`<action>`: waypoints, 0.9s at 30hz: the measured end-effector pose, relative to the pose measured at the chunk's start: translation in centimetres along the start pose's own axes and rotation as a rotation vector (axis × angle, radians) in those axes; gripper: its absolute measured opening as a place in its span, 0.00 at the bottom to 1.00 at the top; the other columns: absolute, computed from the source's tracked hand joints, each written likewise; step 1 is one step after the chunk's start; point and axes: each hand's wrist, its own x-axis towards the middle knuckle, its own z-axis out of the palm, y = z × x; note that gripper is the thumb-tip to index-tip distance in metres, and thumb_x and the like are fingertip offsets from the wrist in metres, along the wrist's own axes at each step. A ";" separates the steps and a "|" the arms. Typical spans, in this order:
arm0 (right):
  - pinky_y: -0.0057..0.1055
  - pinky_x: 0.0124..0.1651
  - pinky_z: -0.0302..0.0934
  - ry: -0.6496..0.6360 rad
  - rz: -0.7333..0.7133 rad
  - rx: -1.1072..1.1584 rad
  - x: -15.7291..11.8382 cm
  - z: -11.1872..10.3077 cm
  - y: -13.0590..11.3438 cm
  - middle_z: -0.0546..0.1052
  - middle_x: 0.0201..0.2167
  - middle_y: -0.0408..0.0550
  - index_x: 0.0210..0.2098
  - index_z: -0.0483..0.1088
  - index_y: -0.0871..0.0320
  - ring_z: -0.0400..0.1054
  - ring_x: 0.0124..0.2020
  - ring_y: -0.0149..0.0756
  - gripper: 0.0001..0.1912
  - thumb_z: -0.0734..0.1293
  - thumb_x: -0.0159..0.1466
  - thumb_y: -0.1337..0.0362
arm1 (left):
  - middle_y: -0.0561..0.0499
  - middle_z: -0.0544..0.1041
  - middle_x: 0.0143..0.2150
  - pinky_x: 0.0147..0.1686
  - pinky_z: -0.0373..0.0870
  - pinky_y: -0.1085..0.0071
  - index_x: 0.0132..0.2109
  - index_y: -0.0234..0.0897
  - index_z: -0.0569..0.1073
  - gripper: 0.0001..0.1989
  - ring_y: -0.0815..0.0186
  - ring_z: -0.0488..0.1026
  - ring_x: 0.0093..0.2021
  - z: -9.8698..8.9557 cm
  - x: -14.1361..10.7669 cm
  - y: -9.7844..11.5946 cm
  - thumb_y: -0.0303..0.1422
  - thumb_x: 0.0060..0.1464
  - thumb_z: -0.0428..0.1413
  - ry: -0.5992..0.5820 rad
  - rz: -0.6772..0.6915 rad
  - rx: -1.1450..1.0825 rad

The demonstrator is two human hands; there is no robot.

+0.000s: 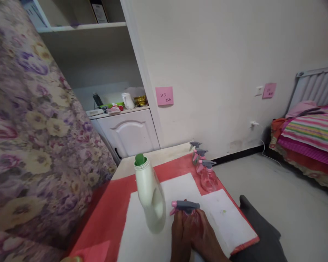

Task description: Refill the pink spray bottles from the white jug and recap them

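the pale wall (221,72) took up most of the far side, and the floral curtain (30,145) hung along the left. the table (123,167) ran from the near side to the wall, most of its top under a red cover (106,207). the bed (314,127), with a striped spread, stood far right beyond the grey floor (248,174), and the white cabinet (131,127) stood far left beside the curtain. a large sheet of white paper (133,233) lay on the red cover. upon it stood the pale green plastic jug (151,196), uncapped, near the left hand but apart from it. the left hand (178,229) and the right hand (205,233) were close together at the near side of the table, the fingers of both clamped around the pink spray bottle (190,207) just under its grey head, whose nozzle pointed left. the bottle was right of the jug; i could not tell whether its base touched the paper, as the hands hid it. three more spray bottles (209,181) stood in a row along the table's far right edge. smallest were the pink note (164,96) on the wall and the green spout (140,159) in the jug's mouth.
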 end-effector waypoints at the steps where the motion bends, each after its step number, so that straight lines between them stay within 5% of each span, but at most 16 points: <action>1: 0.40 0.56 0.66 0.013 0.006 -0.007 0.0 0.0 -0.1 0.76 0.51 0.53 0.54 0.63 0.56 0.72 0.52 0.45 0.23 0.66 0.59 0.64 | 0.46 0.81 0.41 0.48 0.73 0.64 0.43 0.38 0.76 0.13 0.56 0.76 0.48 0.0 0.0 0.1 0.41 0.55 0.56 0.003 -0.003 0.009; 11: 0.36 0.50 0.69 0.136 -0.016 -0.075 -0.3 0.9 0.6 0.77 0.47 0.51 0.50 0.65 0.54 0.74 0.48 0.44 0.19 0.66 0.60 0.58 | 0.46 0.80 0.35 0.38 0.74 0.64 0.38 0.37 0.74 0.15 0.56 0.78 0.37 1.1 0.1 0.1 0.43 0.48 0.60 0.147 -0.039 0.057; 19: 0.37 0.50 0.70 0.209 -0.128 -0.088 -0.2 1.3 1.1 0.78 0.44 0.51 0.48 0.67 0.54 0.74 0.46 0.44 0.17 0.65 0.59 0.61 | 0.48 0.81 0.33 0.34 0.74 0.66 0.38 0.37 0.75 0.16 0.57 0.78 0.34 1.2 0.0 2.0 0.42 0.45 0.63 0.128 -0.067 -0.066; 27: 0.44 0.58 0.65 0.094 -0.124 -0.082 -0.2 0.6 1.0 0.73 0.51 0.52 0.55 0.62 0.55 0.69 0.54 0.50 0.38 0.74 0.45 0.67 | 0.49 0.80 0.37 0.43 0.72 0.68 0.41 0.38 0.76 0.14 0.59 0.76 0.42 -0.4 0.7 5.3 0.42 0.52 0.59 0.060 -0.003 -0.057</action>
